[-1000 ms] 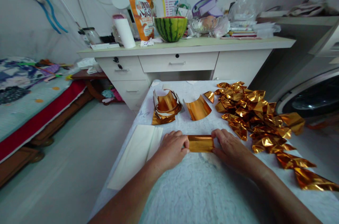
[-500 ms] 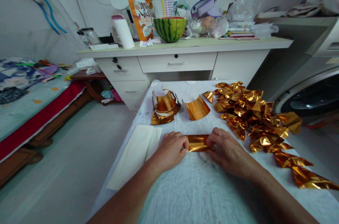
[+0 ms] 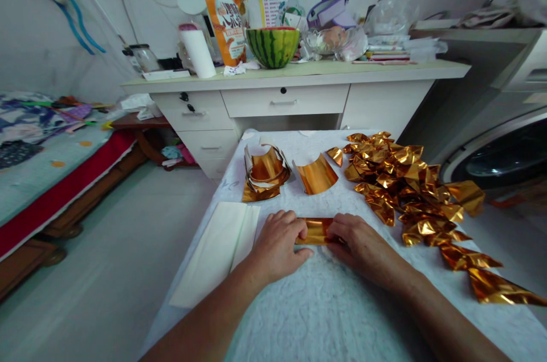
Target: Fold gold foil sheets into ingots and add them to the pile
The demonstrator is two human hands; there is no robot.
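A small gold foil sheet (image 3: 315, 231) lies on the cloth-covered table with its long edges folded or curled. My left hand (image 3: 280, 245) has its curled fingers pressed on the sheet's left end, the thumb stretched away below it. At the other end, my right hand (image 3: 356, 242) pinches the foil, fingers bent over it and the thumb partly hidden. Just beyond my hands sits a curved gold sheet (image 3: 317, 174). Left of that stands a bundle of curled gold sheets (image 3: 265, 171). Folded white paper (image 3: 211, 253) is beside my left forearm.
Several twisted gold foil pieces (image 3: 401, 179) are heaped along the table's right side. Behind the table is a white desk (image 3: 286, 80) bearing a cut watermelon (image 3: 273, 47) and an orange pouch (image 3: 226, 23). A washing machine (image 3: 504, 139) stands right, a bed (image 3: 64, 179) left.
My left thumb has moved off the foil and stretched to the right. My right hand has shifted slightly left along the sheet, so less foil shows between my hands.
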